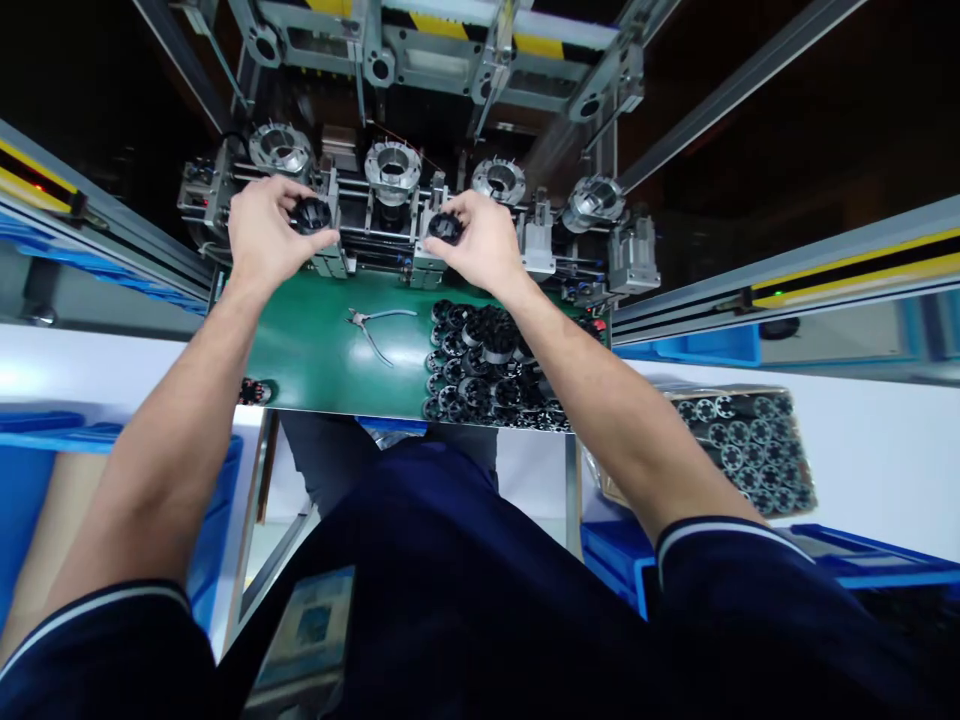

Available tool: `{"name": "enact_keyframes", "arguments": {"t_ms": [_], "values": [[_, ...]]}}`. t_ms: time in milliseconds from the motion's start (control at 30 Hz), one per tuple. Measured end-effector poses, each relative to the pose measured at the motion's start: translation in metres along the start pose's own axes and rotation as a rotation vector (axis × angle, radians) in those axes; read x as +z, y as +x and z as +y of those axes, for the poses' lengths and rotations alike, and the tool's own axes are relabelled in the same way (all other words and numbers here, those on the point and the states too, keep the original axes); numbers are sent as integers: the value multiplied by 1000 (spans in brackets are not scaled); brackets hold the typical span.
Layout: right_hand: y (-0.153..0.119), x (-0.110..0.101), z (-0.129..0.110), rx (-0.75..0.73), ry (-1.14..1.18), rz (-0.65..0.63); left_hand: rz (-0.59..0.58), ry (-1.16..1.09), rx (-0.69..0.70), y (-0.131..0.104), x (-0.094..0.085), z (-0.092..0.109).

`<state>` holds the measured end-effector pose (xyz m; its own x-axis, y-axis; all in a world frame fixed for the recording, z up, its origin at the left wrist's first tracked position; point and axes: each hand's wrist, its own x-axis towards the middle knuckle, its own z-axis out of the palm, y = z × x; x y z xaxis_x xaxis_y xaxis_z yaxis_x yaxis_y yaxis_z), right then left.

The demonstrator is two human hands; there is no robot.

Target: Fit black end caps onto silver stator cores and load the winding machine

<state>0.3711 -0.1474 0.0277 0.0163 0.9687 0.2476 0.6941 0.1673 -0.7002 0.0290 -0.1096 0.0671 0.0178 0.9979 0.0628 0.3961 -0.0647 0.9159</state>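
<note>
My left hand point(271, 232) grips a round black part point(310, 214) between thumb and fingers, just in front of the leftmost metal ring fixture point(280, 150). A second round black part point(445, 228) is held by my right hand point(481, 238), between the second ring fixture point(392, 170) and the third ring fixture point(499, 181). Both hands are over the front edge of the machine. Below them, pliers point(369, 330) with light blue handles lie on the green mat point(322, 350). Many black ring parts point(472, 365) are stacked on the mat's right side.
A fourth ring fixture point(594, 203) stands at the right of the machine. Small parts point(256, 391) lie at the mat's left front corner. A box of ring parts point(750, 445) is at the right. Blue bins point(615, 560) and yellow-black guard posts point(862, 265) flank the station.
</note>
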Motion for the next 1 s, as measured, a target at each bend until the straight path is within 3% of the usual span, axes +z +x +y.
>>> {"name": "enact_keyframes", "arguments": {"t_ms": [133, 233, 333, 433, 533, 667, 867, 1000], "values": [[-38, -16, -25, 174, 491, -37, 31, -246, -23, -50, 3, 37], [-80, -45, -58, 277, 801, -136, -49, -454, -135, -104, 4, 69], [-115, -78, -89, 253, 833, -256, -188, -568, -230, -150, 5, 90], [-135, -101, -108, 205, 836, -322, -267, -665, -289, -180, 8, 98], [-148, -111, -118, 223, 921, -348, -217, -703, -293, -198, 13, 99], [-162, -119, -131, 351, 1065, -394, -127, -646, -226, -213, 13, 104], [-175, -123, -143, 405, 1268, -508, -324, -697, -265, -230, 12, 123], [-182, -122, -145, 394, 1323, -508, -425, -814, -290, -233, 18, 135]]}}
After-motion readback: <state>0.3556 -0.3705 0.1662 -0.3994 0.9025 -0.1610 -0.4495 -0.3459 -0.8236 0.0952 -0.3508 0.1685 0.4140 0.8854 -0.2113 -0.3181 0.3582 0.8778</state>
